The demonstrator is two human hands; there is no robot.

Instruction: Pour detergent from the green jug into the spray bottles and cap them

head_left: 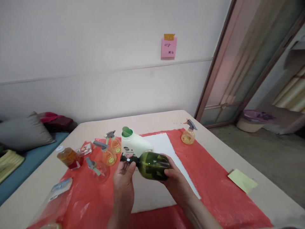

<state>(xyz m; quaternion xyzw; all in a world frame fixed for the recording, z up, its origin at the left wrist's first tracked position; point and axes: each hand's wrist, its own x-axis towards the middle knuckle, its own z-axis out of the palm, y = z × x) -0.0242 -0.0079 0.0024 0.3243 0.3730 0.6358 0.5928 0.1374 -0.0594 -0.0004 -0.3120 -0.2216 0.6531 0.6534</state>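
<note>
Held on its side in both hands is a dark green pump bottle (150, 163), its black pump head pointing left. My left hand (124, 179) is closed around the pump and neck, thumb on top. My right hand (177, 178) wraps round the base of the bottle. Just behind it stands a pale green jug (133, 141) with an open mouth and a green spout inside. Beneath the bottle lies a white sheet (152, 197) on red plastic (209, 178). To the left are spray bottles, among them a clear one (101, 171) and a yellowish one (108, 156).
Another spray bottle (188, 136) stands at the back right. A capped bottle of amber liquid (69, 157) is at the left, near a clear plastic bag (53, 203). A yellow paper (242, 180) lies at the right edge. A white wall (107, 95) closes off the back.
</note>
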